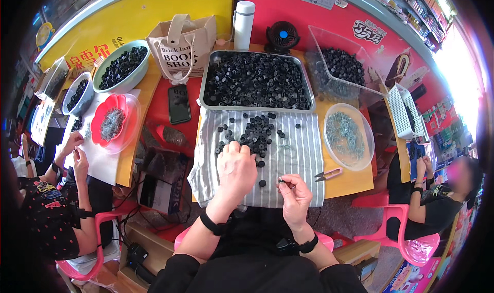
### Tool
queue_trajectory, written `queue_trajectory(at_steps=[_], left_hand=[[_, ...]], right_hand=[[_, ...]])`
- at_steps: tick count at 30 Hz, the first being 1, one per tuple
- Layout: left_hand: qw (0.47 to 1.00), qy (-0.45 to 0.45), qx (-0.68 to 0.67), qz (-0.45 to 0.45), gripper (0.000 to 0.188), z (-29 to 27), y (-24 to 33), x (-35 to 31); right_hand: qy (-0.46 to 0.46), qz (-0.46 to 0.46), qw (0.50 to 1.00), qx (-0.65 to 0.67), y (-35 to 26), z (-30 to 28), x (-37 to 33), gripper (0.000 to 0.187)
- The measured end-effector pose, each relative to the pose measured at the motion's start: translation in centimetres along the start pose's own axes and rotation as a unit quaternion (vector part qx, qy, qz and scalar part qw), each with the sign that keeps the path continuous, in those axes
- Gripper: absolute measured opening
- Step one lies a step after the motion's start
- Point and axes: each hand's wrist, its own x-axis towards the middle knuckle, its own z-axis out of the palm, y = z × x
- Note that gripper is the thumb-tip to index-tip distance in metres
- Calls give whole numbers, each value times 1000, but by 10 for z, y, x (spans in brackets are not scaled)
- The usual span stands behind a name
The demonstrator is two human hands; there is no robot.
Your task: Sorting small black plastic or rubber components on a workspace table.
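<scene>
A loose pile of small round black caps [256,133] lies on a grey-and-white striped cloth [306,149] in front of me. My left hand [237,169] is over the pile's near left edge, fingers curled downward; anything in them is hidden. To its right, my right hand [295,196] pinches a small black cap [281,180] between thumb and forefinger. One loose black cap [262,183] rests on the cloth between my hands. Thread snips [329,174] lie on the table, right of my right hand.
Behind the cloth stands a metal tray [257,108] full of black caps. A clear tub [356,166] at right holds thin greenish scraps. Farther back are a white bottle [244,25], small fan [282,37], tote bag [203,36] and phone [179,104]. People work at tables on both sides.
</scene>
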Motion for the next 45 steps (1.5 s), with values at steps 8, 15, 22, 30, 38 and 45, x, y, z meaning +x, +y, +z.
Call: queue_trajectory(at_steps=[8,15,22,30,38,45], left_hand=[[991,34,-129,15,13,2,-11,-1],[971,-106,-164,138,27,-22,11,-26],[956,-159,-202,138,15,7,2,-40],[910,-214,-353,46,20,-48,-28,-12],[914,-119,-387,1,30,-203,-101,19],[905,-125,-404,-32,32,-222,-111,10]], right_hand=[[16,2,1000,-8,3,-14,2,18],[28,26,999,9,2,-19,0,17],[28,52,997,42,0,-16,-2,18],[13,55,998,36,-1,-22,-5,16],[18,32,998,41,4,-26,-4,17],[6,16,999,28,7,-29,-5,20]])
